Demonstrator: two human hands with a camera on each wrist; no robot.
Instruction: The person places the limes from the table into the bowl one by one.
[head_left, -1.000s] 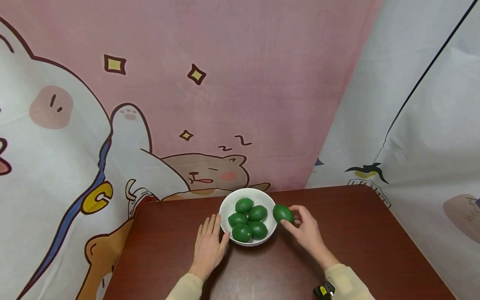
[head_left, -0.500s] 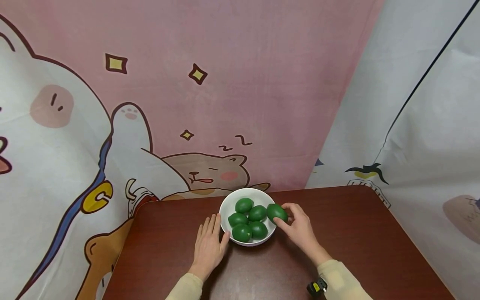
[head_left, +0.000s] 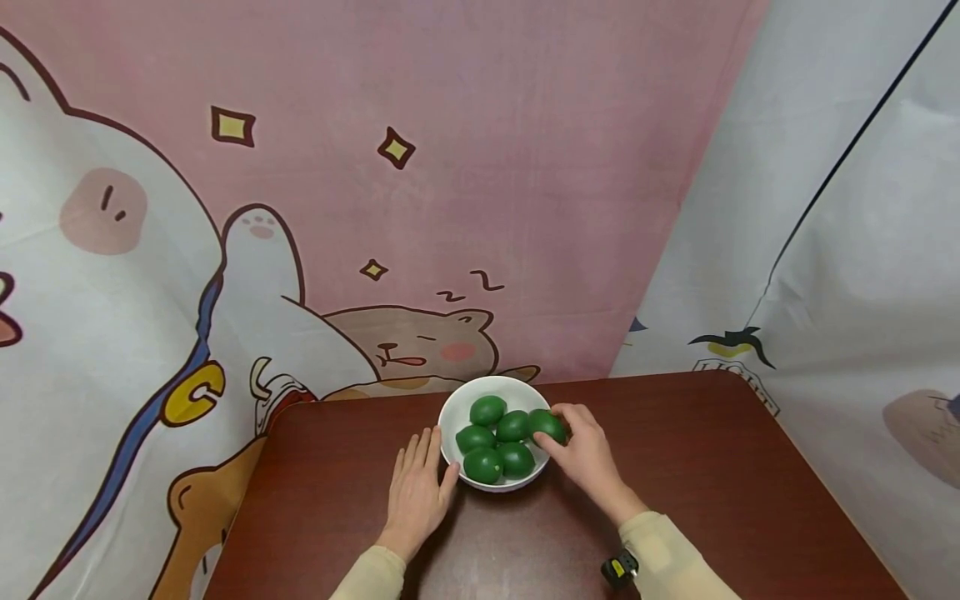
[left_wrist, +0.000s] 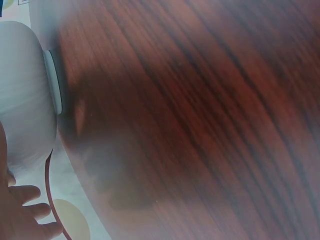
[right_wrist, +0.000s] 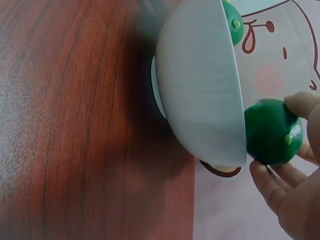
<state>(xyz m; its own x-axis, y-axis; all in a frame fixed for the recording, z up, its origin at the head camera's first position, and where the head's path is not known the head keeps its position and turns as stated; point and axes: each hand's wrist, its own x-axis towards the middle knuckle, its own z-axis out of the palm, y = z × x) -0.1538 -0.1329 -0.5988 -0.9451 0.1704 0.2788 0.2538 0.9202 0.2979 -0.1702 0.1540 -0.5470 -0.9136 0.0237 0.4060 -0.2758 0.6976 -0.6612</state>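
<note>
A white bowl (head_left: pixel 457 408) on the table holds several green limes (head_left: pixel 483 465). At its right rim my right hand (head_left: pixel 587 457) grips another lime (head_left: pixel 547 426) between thumb and fingers. That lime (right_wrist: pixel 274 132) shows just over the bowl's edge in the right wrist view, where the bowl (right_wrist: pixel 205 85) appears side-on. My left hand (head_left: pixel 417 492) rests against the bowl's left side with its fingers straight. In the left wrist view part of the left hand (left_wrist: pixel 22 215) shows at the lower left corner, close to the bowl (left_wrist: pixel 25 95).
The brown wooden table (head_left: pixel 712 483) extends to both sides of the bowl. Behind it hangs a pink and white cartoon cloth (head_left: pixel 540 208). A small black and yellow device (head_left: pixel 620 568) sits at the right sleeve.
My right hand has moved left with its lime, from just outside the bowl's right rim to over the rim. The left hand and the bowl have stayed in place.
</note>
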